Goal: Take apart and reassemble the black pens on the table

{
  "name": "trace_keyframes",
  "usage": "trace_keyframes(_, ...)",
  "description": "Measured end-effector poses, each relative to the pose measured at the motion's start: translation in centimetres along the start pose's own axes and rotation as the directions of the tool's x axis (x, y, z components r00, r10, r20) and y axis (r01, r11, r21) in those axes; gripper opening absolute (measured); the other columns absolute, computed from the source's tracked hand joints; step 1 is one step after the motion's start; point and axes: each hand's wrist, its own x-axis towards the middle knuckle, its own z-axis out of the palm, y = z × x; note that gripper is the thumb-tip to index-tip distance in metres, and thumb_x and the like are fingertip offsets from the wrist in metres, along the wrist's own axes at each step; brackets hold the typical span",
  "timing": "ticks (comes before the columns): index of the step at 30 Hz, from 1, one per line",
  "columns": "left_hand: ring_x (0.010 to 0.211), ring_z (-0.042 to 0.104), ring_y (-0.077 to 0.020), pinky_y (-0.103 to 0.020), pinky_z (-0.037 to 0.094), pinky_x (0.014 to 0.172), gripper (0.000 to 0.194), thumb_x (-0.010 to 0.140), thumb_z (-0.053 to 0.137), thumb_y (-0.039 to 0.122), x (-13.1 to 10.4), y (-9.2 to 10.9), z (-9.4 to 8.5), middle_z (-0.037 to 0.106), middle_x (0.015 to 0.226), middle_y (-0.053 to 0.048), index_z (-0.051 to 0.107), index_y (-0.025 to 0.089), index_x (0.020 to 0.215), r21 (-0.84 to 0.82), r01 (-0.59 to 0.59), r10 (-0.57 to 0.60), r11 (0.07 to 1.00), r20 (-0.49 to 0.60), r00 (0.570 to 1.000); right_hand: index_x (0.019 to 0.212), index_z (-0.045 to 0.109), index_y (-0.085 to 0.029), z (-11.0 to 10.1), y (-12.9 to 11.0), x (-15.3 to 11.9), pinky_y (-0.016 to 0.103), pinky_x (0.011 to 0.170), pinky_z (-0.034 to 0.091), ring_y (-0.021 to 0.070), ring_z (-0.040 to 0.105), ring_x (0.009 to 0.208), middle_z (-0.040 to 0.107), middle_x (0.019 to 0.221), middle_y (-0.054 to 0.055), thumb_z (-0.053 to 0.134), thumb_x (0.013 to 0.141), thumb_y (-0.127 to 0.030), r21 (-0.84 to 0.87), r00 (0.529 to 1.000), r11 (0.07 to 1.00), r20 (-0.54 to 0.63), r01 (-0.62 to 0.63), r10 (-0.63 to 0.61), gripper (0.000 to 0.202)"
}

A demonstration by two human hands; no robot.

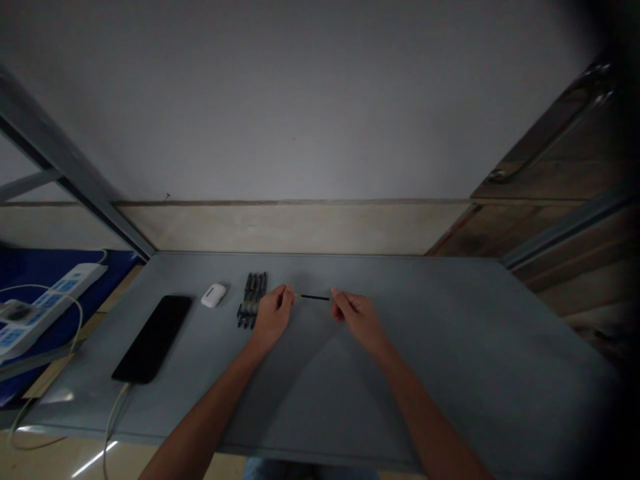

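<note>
A thin black pen refill point(315, 297) with a pale, yellowish end stretches between my two hands, level above the grey table. My left hand point(276, 305) pinches the pale end between thumb and fingertips. At the other end, the fingers of my right hand point(353, 312) are closed around the black part. How much of the refill lies inside each hand is hidden. Just left of my left hand, several dark pens point(253, 297) lie side by side in a row, partly covered by that hand.
A white earbud case point(213, 295) and a black phone point(153, 340) with a white charging cable point(114, 410) lie on the left of the grey table point(470, 347). Beyond its left edge is a white power strip point(55, 303). A wall stands behind the table.
</note>
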Motion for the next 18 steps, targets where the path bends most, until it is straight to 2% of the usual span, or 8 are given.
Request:
trace_keyframes(3,0.055,0.045,-0.0109,-0.023,0.029,0.055,0.040,0.094,0.035,0.041,-0.01,0.06,0.03,0.046,0.056,0.003,0.048,0.017,0.064,-0.018,0.014,-0.014,1.000,-0.001,1.000,0.059,0.057,-0.019,-0.01,0.15,0.06,0.026,0.057,0.040,0.0149,0.053,0.057,0.057,0.058,0.002,0.045,0.090,-0.049,-0.016,0.999,0.999,-0.009,0.044,-0.045,0.045)
trace_keyframes(8,0.055,0.045,-0.0112,-0.023,0.030,0.056,0.042,0.094,0.034,0.042,0.15,-0.02,-0.13,0.048,0.057,0.003,0.049,0.017,0.064,-0.037,0.027,-0.028,0.999,-0.016,0.999,0.078,0.064,-0.020,-0.08,0.03,0.13,0.026,0.060,0.042,0.0159,0.056,0.065,0.061,0.070,0.002,0.053,0.086,-0.049,-0.033,0.994,0.994,-0.044,0.103,-0.104,0.032)
trace_keyframes(14,0.054,0.044,-0.0112,-0.023,0.029,0.055,0.043,0.094,0.034,0.043,0.06,0.20,-0.13,0.045,0.054,0.003,0.047,0.017,0.061,0.018,-0.002,0.002,1.000,0.013,1.000,0.055,0.054,-0.020,-0.18,-0.24,-0.01,0.028,0.054,0.041,0.0157,0.052,0.053,0.055,0.054,0.003,0.039,0.091,-0.053,-0.049,0.999,0.998,-0.030,0.031,-0.033,0.051)
trace_keyframes(18,0.054,0.044,-0.0108,-0.023,0.029,0.055,0.042,0.094,0.034,0.041,0.03,0.15,-0.02,0.046,0.056,0.003,0.048,0.017,0.063,0.001,0.008,-0.008,1.000,0.015,1.000,0.064,0.059,-0.020,-0.22,-0.15,0.09,0.027,0.058,0.043,0.0167,0.056,0.060,0.060,0.062,0.003,0.045,0.089,-0.052,-0.047,0.997,0.997,-0.029,0.068,-0.069,0.043)
